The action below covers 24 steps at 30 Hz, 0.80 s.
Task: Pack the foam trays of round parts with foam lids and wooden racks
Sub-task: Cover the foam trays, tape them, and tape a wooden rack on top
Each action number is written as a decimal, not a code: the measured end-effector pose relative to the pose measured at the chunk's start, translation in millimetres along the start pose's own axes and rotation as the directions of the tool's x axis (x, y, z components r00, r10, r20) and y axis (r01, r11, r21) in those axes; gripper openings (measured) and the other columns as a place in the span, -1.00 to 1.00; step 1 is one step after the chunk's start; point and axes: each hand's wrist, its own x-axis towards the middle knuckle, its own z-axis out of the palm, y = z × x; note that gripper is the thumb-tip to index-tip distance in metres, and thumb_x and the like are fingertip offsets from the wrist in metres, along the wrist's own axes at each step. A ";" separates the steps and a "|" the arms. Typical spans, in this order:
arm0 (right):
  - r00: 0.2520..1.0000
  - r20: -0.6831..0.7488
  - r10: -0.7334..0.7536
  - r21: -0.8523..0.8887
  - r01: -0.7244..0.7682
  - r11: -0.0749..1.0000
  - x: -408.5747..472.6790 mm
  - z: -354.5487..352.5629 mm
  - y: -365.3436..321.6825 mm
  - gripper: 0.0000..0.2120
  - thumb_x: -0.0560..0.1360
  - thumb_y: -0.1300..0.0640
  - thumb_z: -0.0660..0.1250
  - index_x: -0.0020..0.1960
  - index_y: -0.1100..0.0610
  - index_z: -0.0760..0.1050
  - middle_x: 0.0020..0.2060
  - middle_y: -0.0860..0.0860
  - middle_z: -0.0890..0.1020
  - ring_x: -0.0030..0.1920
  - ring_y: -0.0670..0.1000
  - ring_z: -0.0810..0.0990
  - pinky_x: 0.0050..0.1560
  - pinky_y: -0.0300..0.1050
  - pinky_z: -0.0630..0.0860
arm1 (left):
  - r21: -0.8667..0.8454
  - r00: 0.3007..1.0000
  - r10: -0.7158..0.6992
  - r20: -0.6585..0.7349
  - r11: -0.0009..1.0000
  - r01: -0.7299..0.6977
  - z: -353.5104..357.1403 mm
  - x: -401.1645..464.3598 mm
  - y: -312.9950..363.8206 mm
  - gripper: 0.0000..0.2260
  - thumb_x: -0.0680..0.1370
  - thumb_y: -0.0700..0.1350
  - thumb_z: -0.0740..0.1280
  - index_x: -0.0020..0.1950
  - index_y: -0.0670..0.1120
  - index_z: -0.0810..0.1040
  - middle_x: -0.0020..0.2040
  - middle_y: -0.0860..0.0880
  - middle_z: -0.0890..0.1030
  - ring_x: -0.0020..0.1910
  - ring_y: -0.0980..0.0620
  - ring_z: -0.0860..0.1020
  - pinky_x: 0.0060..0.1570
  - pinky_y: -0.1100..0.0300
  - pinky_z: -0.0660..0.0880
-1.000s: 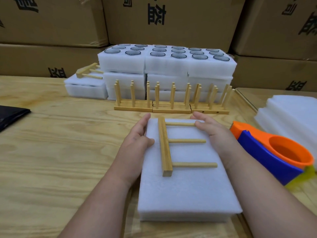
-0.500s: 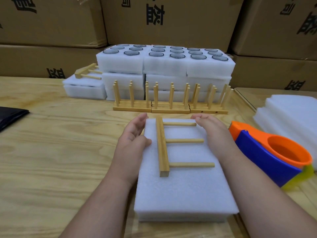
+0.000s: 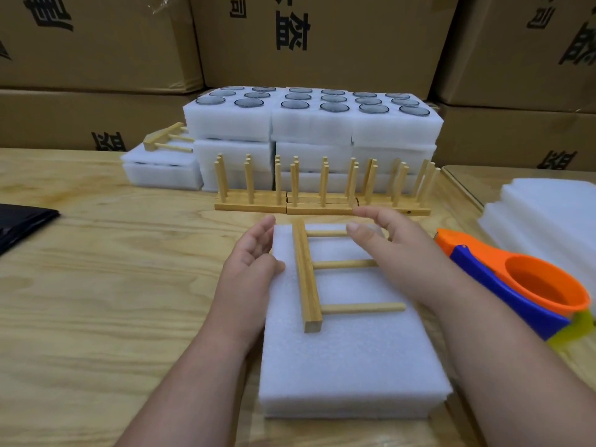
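A white foam pack with its lid [image 3: 351,366] lies on the wooden table in front of me. On the lid lies a wooden rack [image 3: 308,279] on its side, three pegs pointing right. My left hand [image 3: 250,266] rests against the pack's left edge, fingers relaxed, thumb on the lid. My right hand [image 3: 393,250] hovers over the rack's upper pegs, fingers loosely spread, holding nothing. Behind stand several upright wooden racks [image 3: 322,188] in a row. Foam trays of round glass parts [image 3: 309,121] are stacked at the back.
An orange and blue tape dispenser [image 3: 519,285] sits right of the pack. A pile of white foam lids [image 3: 548,214] lies far right. A packed foam tray with a rack on top [image 3: 161,162] sits back left. A black object [image 3: 22,221] is at the left edge. Cardboard boxes line the back.
My right hand has lifted off the pack's far right corner and now hovers over the rack's pegs. My left hand stays at the left edge.
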 end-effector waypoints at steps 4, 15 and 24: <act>0.986 -0.007 0.169 0.351 -0.156 0.923 0.8 7.7 3.2 -0.74 0.57 -0.24 0.31 0.21 -0.24 0.61 -0.04 -0.40 0.66 0.10 -0.28 0.58 -0.03 -0.20 0.47 | -0.021 1.000 -0.001 -0.001 1.000 0.001 1.2 -1.1 1.1 -0.44 0.55 -0.46 0.14 0.35 0.07 0.54 0.19 0.17 0.68 0.15 0.13 0.66 -0.15 0.27 0.60; 0.970 -0.149 0.191 0.452 -0.105 0.886 0.3 11.9 -2.8 -0.74 0.53 -0.12 0.38 0.18 -0.12 0.66 0.10 -0.21 0.70 0.21 -0.09 0.62 0.33 0.11 0.52 | -0.067 1.000 0.000 0.001 0.998 0.001 1.1 -0.3 2.0 -0.40 0.56 -0.47 0.13 0.39 0.11 0.52 0.33 0.13 0.61 0.16 0.21 0.65 -0.17 0.31 0.59; 0.961 -0.208 0.182 0.420 -0.080 0.904 4.1 11.3 4.1 -0.77 0.38 -0.10 0.38 0.02 -0.21 0.67 0.06 -0.17 0.72 0.18 -0.03 0.65 0.26 0.14 0.57 | -0.100 0.997 0.031 0.073 0.995 -0.024 -0.1 0.7 -0.6 -0.40 0.51 -0.41 0.16 0.43 0.10 0.49 0.31 0.12 0.64 0.20 0.11 0.65 -0.12 0.26 0.61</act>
